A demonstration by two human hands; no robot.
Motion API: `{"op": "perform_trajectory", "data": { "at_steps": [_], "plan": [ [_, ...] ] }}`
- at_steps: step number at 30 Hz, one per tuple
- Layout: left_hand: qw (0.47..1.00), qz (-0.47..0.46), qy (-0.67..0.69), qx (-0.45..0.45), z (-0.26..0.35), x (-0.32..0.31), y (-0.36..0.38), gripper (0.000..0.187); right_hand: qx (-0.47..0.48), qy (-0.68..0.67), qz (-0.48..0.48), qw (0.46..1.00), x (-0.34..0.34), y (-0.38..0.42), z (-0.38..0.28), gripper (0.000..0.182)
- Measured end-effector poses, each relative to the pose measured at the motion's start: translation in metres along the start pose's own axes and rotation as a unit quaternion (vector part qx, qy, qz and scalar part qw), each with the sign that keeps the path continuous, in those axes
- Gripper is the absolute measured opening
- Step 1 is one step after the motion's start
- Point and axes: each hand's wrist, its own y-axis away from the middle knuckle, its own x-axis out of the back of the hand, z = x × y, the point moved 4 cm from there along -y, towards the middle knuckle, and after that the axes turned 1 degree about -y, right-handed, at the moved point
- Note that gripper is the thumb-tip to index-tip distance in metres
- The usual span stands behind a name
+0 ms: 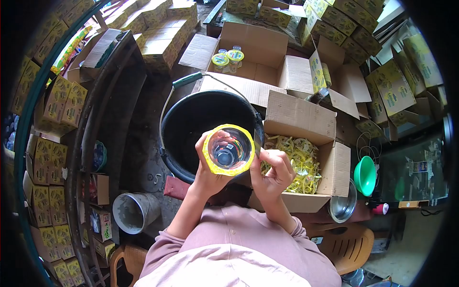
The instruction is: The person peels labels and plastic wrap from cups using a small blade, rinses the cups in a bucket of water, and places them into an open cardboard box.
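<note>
A clear plastic cup (224, 152) with a yellow film edge around its mouth is held over the near side of a black bucket (184, 112). Its open end faces up toward me, and the inside looks empty. My left hand (209, 177) is wrapped around the cup's left side and underside. At the cup's right rim, my right hand (272, 173) pinches a thin, flat, grey blade-like piece (257, 143), which touches or nearly touches the yellow edge. The fingers hide its lower part.
A carton (325, 165) of yellow film scraps stands to the right. Behind it, another open carton (253, 43) holds several yellow-lidded cups (234, 55). A grey bucket (131, 214) stands at left. A green bowl (365, 175) and a metal bowl (342, 205) are at right.
</note>
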Motion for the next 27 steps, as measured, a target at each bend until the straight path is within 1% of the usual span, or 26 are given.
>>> {"op": "perform_trajectory", "data": {
  "at_steps": [6, 8, 9, 10, 11, 13, 14, 15, 18, 22, 25, 27],
  "plan": [
    [0.999, -0.036, 0.032, 0.005, 0.0, -0.003, 0.001, 0.089, 0.007, 0.004, 0.006, 1.0, 0.0, -0.003, 0.0, 0.019],
    [0.997, -0.064, 0.034, -0.014, 0.006, -0.005, 0.0, 0.089, 0.006, 0.018, 0.006, 1.0, 0.001, -0.005, 0.0, 0.019],
    [0.996, -0.078, 0.035, -0.023, 0.008, -0.007, 0.0, 0.089, -0.004, 0.0, 0.005, 1.0, 0.001, -0.005, 0.002, 0.019],
    [0.995, -0.073, 0.074, 0.007, 0.006, -0.009, 0.002, 0.084, -0.013, -0.019, 0.004, 1.0, 0.002, -0.005, 0.004, 0.019],
    [0.985, -0.071, 0.155, 0.04, 0.003, -0.011, 0.003, 0.082, -0.023, -0.037, 0.003, 0.999, 0.002, -0.005, 0.006, 0.019],
    [0.942, -0.066, 0.313, 0.103, -0.001, -0.016, 0.005, 0.078, -0.047, -0.049, 0.006, 0.998, 0.003, -0.007, 0.003, 0.017],
    [0.921, -0.06, 0.37, 0.108, -0.001, -0.017, 0.005, 0.076, -0.056, -0.043, 0.007, 0.997, 0.005, -0.006, 0.001, 0.017],
    [0.921, -0.061, 0.369, 0.109, -0.001, -0.017, 0.004, 0.076, -0.065, -0.038, 0.008, 0.997, 0.006, -0.005, -0.001, 0.016],
    [0.918, -0.057, 0.375, 0.116, -0.001, -0.018, 0.004, 0.076, -0.042, -0.014, 0.013, 0.999, 0.009, -0.005, -0.011, 0.016],
    [0.928, -0.051, 0.351, 0.113, 0.0, -0.017, 0.004, 0.076, 0.018, 0.001, 0.024, 1.0, 0.008, -0.003, -0.018, 0.017],
    [0.934, -0.045, 0.338, 0.108, 0.001, -0.018, 0.004, 0.077, 0.014, 0.009, 0.011, 1.0, 0.006, -0.001, -0.019, 0.017],
    [0.939, -0.046, 0.325, 0.103, 0.001, -0.017, 0.004, 0.078, 0.024, 0.023, 0.018, 0.999, 0.005, -0.001, -0.02, 0.017]
  ]
}}
